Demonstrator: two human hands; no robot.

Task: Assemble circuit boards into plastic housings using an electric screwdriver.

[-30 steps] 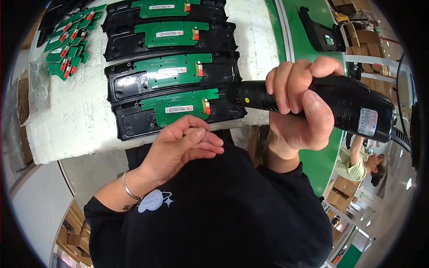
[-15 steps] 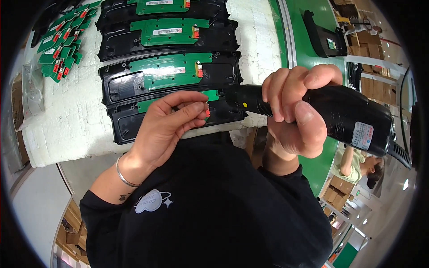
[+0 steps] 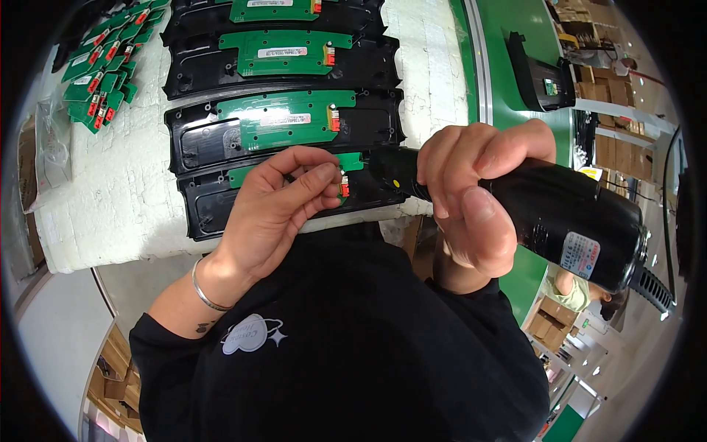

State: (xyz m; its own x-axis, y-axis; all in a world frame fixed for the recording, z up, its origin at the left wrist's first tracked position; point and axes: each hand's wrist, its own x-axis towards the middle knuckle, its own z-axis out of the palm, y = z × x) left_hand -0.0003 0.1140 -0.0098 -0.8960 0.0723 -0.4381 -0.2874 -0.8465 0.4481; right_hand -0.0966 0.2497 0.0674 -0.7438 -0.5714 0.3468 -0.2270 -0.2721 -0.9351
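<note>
My right hand [image 3: 482, 191] is wrapped around a black electric screwdriver [image 3: 582, 221], its cord at the right end. The tool's tip points left, at the right part of the nearest black plastic panel [image 3: 206, 202]; whether it touches a screw I cannot see. Over that same panel, my left hand [image 3: 276, 199] has thumb and fingertips pinched together; anything between them is too small to make out. Partly hidden beneath the left hand is a green circuit board [image 3: 352, 160] with a red-and-white connector [image 3: 344, 186].
Beyond lie several similar panels in a row, each carrying a green board [image 3: 287, 121]. Loose circuit boards are heaped [image 3: 99, 88] at the far left on the white padded surface [image 3: 103, 199]. Another black panel [image 3: 537, 77] rests on the green table [image 3: 508, 37]. A person [image 3: 571, 291] is at the right.
My right hand and the screwdriver have shifted slightly left, with the cord end tipping lower. My left hand stays pinched in nearly the same place.
</note>
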